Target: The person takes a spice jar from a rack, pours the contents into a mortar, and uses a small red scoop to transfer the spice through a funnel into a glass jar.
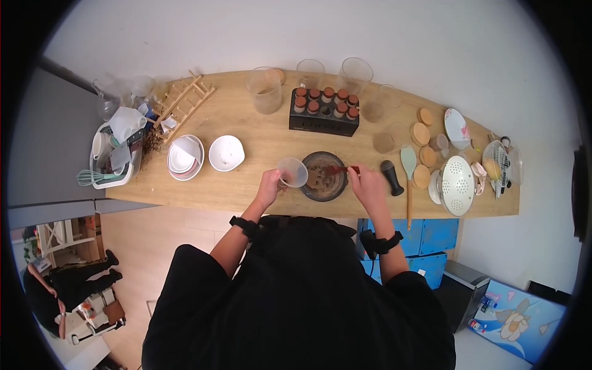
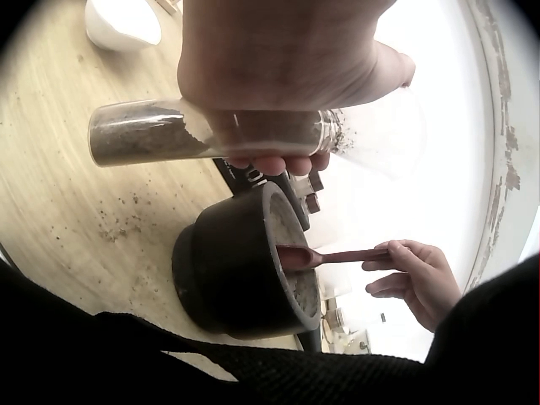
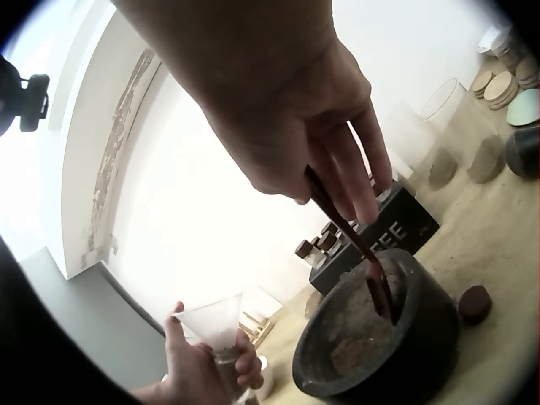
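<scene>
My left hand grips a clear glass tube partly filled with brown powder. A clear plastic funnel sits at the tube's mouth, with brown specks at its neck in the left wrist view. Just right of that hand stands a dark stone mortar, with brown powder on its bottom. My right hand pinches the handle of a dark red-brown spoon. Its scoop end is down inside the mortar, near the inner wall.
Behind the mortar is a black rack of brown-capped tubes. A dark pestle and a spatula lie on the right, near a white colander. White bowls stand left. A brown cap lies beside the mortar.
</scene>
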Available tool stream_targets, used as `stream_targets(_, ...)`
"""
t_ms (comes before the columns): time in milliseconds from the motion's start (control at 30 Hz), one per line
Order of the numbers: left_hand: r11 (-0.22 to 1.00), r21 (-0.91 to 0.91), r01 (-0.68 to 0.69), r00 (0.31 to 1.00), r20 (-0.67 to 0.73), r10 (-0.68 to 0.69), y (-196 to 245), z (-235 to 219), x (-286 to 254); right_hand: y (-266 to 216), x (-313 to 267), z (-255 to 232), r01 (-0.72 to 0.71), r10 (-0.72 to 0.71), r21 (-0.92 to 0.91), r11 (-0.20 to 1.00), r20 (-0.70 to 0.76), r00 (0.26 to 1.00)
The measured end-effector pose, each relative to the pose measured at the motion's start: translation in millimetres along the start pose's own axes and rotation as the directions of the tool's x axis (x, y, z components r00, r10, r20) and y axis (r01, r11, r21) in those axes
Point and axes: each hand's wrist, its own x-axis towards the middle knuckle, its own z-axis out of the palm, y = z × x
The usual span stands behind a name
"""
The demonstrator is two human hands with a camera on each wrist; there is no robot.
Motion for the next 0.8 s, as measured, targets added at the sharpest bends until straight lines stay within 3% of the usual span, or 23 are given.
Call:
stream_targets(133,1.000,0.010,-0.022,1.000,0.019,0.022,0,-1,0,-6,-2,2,0.032,-0.033,0.116,0.993,0.004,0.999)
stream_targets(367,1.000,0.009,0.005,1.000,0.003,-0.005,-2,-2,-1,-9,-8,6,0.090,-0.091,0.139,0.986,0.004,0.996)
stream_targets(467,0.999,0.034,-0.012,0.999,0.034,0.011,-1,-4,0,-2,-14,9,0.049,-0.054,0.155,0.987,0.027,0.998)
stream_targets(533,1.000,0.030,0.008,1.000,0.021,-0.009,-1,-5,-1,4,-19,12,-0.159,0.146,0.234,0.959,0.072,0.987)
stream_targets(567,0.999,0.025,0.029,1.000,0.011,-0.029,-1,-4,-1,7,-20,12,-0.159,0.146,0.234,0.959,0.073,0.987)
stream_targets(667,0.999,0.021,0.028,1.000,0.011,-0.028,-1,-4,-3,9,-25,16,-0.233,0.224,0.118,0.965,0.079,0.971)
stream_targets(733,0.999,0.024,0.033,0.999,0.019,-0.033,-2,-4,-1,7,-26,23,-0.457,0.412,0.509,0.730,0.206,0.888)
stream_targets(767,0.999,0.028,0.035,0.999,0.024,-0.036,-2,-4,-1,10,-29,26,-0.460,0.418,0.509,0.728,0.203,0.886)
stream_targets(800,0.999,0.027,0.035,0.999,0.031,-0.036,-3,-3,0,13,-30,28,-0.509,0.482,0.626,0.591,0.233,0.845)
